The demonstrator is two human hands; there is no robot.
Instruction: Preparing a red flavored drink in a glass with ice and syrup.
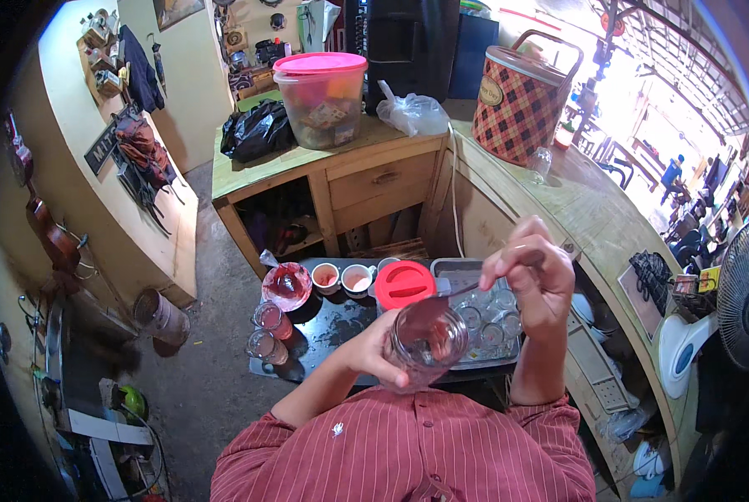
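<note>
With our left hand (374,355) wrapped around a clear glass jar (429,358), we keep its mouth facing up, in front of our striped shirt (391,435). Our right hand (543,280) pinches a flat utensil (431,315) (its tip reaches the jar's mouth). Beyond, a red-lidded jug (405,284) stands on the dark tabletop (341,325), beside a tray (458,265) of glasses (490,325).
</note>
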